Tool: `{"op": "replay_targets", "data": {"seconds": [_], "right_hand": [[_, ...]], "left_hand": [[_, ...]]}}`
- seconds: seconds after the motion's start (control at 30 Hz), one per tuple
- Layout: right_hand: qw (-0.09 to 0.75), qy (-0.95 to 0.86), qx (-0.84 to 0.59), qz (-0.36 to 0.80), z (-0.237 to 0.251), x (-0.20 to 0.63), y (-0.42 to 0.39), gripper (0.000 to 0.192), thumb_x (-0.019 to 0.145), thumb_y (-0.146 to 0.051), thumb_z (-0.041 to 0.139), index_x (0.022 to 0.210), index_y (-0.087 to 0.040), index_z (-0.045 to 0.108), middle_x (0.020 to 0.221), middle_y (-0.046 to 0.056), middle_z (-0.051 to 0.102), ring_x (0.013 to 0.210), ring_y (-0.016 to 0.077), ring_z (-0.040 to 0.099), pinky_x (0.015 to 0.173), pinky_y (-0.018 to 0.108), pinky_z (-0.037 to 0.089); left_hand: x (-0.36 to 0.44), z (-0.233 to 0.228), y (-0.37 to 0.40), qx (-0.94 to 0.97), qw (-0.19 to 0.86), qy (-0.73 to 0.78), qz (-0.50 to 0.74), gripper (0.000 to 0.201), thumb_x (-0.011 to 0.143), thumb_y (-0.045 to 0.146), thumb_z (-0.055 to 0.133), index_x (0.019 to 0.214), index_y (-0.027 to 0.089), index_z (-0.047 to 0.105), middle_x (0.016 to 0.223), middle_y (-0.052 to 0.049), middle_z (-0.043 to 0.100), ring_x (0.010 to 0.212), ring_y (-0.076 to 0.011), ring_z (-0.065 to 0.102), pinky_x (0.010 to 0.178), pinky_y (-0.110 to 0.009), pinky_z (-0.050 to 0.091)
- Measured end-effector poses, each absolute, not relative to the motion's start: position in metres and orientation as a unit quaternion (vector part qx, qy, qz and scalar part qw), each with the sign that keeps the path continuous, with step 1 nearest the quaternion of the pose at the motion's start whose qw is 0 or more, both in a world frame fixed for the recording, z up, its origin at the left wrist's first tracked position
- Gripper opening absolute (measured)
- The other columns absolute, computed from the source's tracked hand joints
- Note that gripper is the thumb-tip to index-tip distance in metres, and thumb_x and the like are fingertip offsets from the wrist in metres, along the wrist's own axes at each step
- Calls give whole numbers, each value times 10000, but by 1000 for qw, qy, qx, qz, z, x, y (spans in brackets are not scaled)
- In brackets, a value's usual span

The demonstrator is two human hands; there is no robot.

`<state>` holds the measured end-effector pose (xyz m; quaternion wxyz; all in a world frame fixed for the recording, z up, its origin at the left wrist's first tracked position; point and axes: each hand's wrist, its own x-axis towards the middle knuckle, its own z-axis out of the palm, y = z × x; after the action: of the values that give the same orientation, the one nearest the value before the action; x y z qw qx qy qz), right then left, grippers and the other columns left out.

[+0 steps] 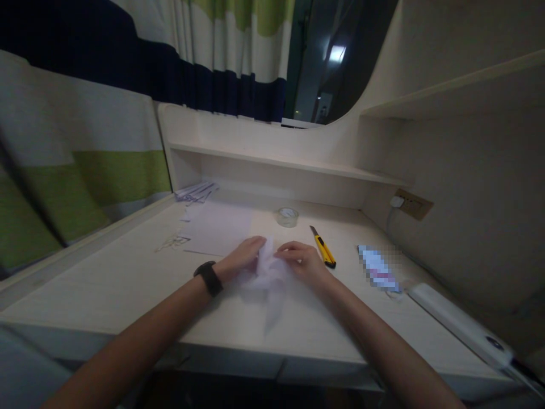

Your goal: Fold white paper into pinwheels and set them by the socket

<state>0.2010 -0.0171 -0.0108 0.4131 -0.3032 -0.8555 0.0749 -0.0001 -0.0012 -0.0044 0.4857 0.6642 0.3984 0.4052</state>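
the folded white paper piece (269, 271) is lying directly between the two hands, on the worktop (106, 284) just ahead of the person. the left hand (242, 257) is closing on its left upper part, fingers curled over the fold; the right hand (303, 261) is pinching its upper right edge. both hands are gripping the same piece, nearly touching each other across it, so neither is nearer than the other.

the piece's long axis is running from the hands back toward the person: a narrow pointed tail is trailing down from between the wrists toward the near edge of the worktop, while the bunched, wider part is sitting under the fingertips. exact fold lines are too blurred to tell.

a black wristband (208, 278) is sitting on the left wrist. beyond the left hand, a flat white sheet (217, 227) is lying well within reach. beyond both hands, a clear tape roll (288, 217) is standing apart. just beside the right hand, on its far outer side, a yellow utility knife (322, 246) is lying with its blade end pointing away from the person.
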Motion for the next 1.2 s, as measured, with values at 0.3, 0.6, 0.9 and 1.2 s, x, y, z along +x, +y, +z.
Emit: {"op": "replay_targets", "data": {"seconds": [0.3,0.6,0.9,1.2], "right_hand": [[416,-855,-306,-49,-13,206,-13,438,734,8,530,997,-295,705,1038,47,639,763,134,573,694,267,482],[443,-843,-295,-76,-18,205,-12,462,755,0,508,1053,-311,676,1012,46,604,795,137,552,696,269,473],[427,-823,-360,-105,0,194,-38,170,796,-214,572,892,-216,712,797,60,639,745,177,565,677,295,435],[252,-814,-520,59,-17,170,-37,293,758,-510,619,895,-270,717,694,3,675,614,154,593,567,255,359]], "left_hand": [[-10,8,-1,790,183,430,396,256,780,394,573,722,162,664,718,-27,620,663,-143,534,617,-247,383],[-8,8,-1,808,328,352,339,299,754,420,609,734,148,734,655,-29,648,598,-130,537,557,-227,366],[-10,-9,11,781,282,426,359,285,725,407,628,697,150,748,611,-45,670,574,-151,554,541,-238,356],[-8,-12,11,793,288,433,318,334,738,427,585,686,140,747,547,-32,638,536,-142,534,508,-225,325]]}}
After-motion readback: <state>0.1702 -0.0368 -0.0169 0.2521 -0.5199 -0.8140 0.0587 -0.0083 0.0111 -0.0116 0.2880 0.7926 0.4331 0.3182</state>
